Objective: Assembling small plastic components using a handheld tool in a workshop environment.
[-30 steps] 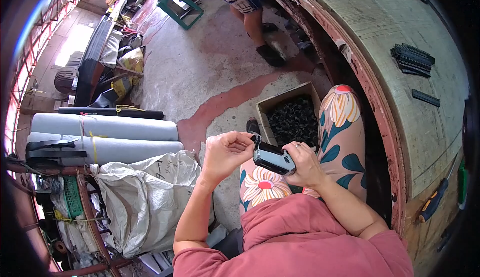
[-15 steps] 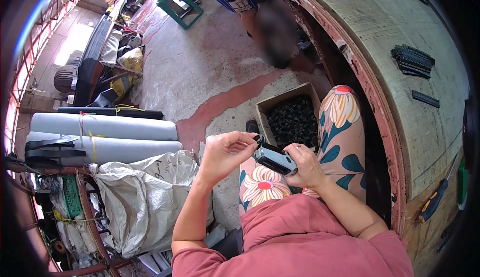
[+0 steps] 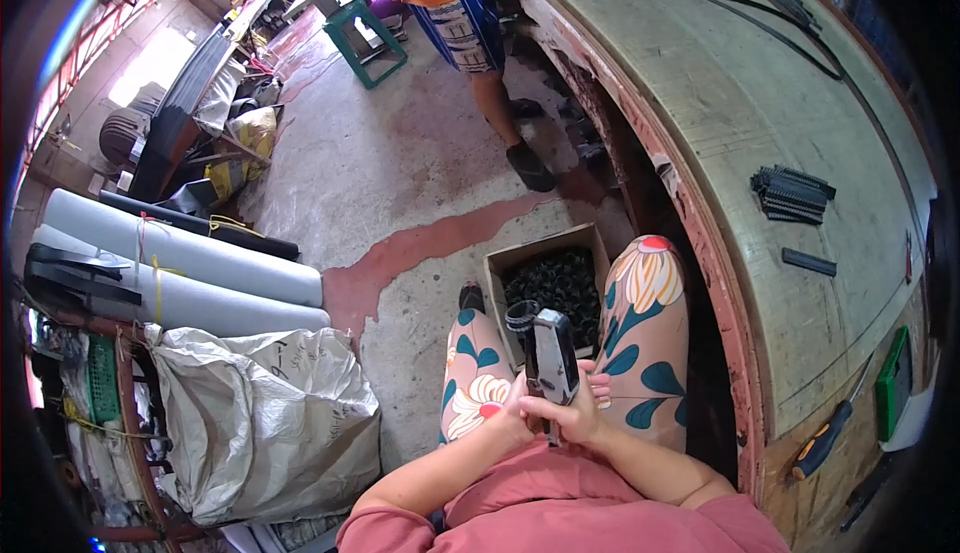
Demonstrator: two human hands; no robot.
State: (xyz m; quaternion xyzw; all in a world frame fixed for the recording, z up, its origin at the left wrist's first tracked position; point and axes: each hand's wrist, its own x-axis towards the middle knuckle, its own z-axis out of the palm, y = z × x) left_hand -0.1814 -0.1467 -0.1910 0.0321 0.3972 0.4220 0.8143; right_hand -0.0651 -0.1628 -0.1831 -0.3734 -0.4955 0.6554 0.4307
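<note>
A grey and black hand stapler [image 3: 556,351] points away from me above my lap. My right hand [image 3: 580,415] is wrapped round its handle end from the right. From the left, my left hand [image 3: 522,411] closes on the same lower end, and the two hands meet there. Its fingers are partly hidden behind the tool. At the stapler's far tip sits a small black strap loop [image 3: 520,315]. Beyond the stapler, an open box [image 3: 492,273] on the floor holds many similar black curled pieces [image 3: 550,283].
The wooden table [image 3: 720,103] on the right carries a bundle of dark ridged strips [image 3: 792,195], a single strip [image 3: 809,261] and a screwdriver [image 3: 823,440]. To the left lie grey rolls [image 3: 200,263] and a white sack [image 3: 260,413]. A person [image 3: 465,33] stands ahead near a green stool [image 3: 365,43].
The stapler has swung from lying sideways to pointing away from me. My left hand has moved from the loop at its tip down to its handle end. The person ahead has straightened up.
</note>
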